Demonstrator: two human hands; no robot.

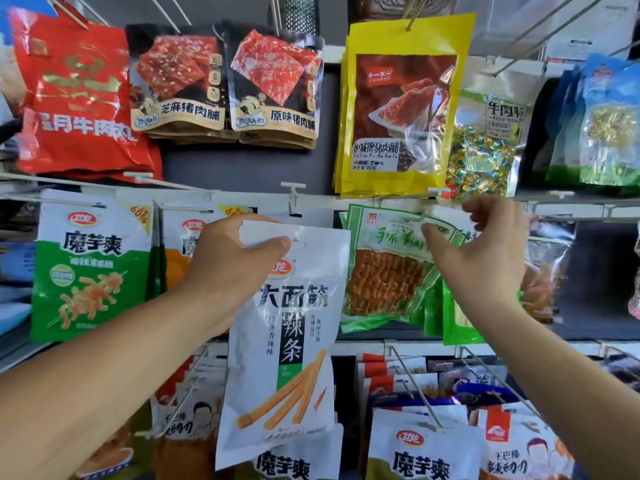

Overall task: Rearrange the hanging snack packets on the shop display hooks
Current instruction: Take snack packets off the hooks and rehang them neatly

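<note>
Ideally, left hand point(235, 258) fingers, clamped on the white packet point(294, 341), thread it squarely onto the bare hook point(293, 202); right hand point(485, 251) pinches the green packet point(384, 271).

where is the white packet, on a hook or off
Off: left hand pinches the white packet by its top; no hook through its hole.

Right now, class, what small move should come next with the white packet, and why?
Probably raise the white packet, pinched by the left hand, onto the seemingly bare hook just above; it hangs on nothing, while the right hand holds the green packets.
</note>
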